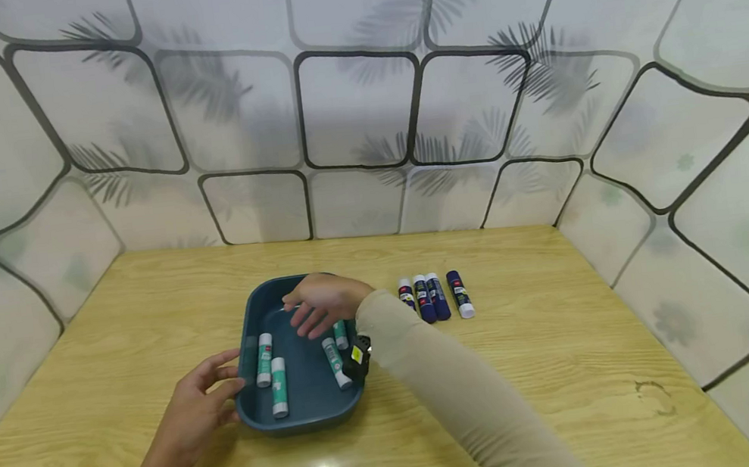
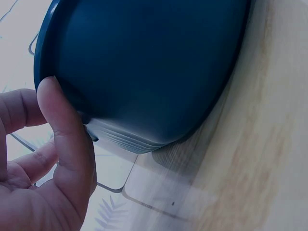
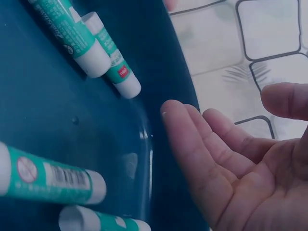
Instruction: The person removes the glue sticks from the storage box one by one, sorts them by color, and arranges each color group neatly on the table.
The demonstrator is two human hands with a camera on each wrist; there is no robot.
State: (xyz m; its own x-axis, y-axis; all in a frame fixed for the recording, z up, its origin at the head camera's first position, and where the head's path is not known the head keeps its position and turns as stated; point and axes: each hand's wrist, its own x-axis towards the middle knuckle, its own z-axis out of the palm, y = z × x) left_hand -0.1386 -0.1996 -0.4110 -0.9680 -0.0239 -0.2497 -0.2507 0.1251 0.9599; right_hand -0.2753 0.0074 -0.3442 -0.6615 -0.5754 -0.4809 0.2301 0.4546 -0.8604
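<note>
While the dark blue tray (image 1: 307, 370) is seated below and left of frame centre, its left rim is touched by the thumb and fingertips of the left hand (image 1: 202, 404), which is held loosely bent; contact by the lower fingers cannot be judged confidently. The right hand (image 1: 327, 305) is held over the tray's upper right part, fingers extended and slightly parted, with nothing gripped. Four green-and-white glue sticks (image 1: 279, 388) are contained in the tray, two toward its left side, two toward its right. Right of centre, four navy glue sticks (image 1: 426, 300) are laid on the wood-grained table (image 1: 566, 365), the rightmost set slightly apart.
</note>
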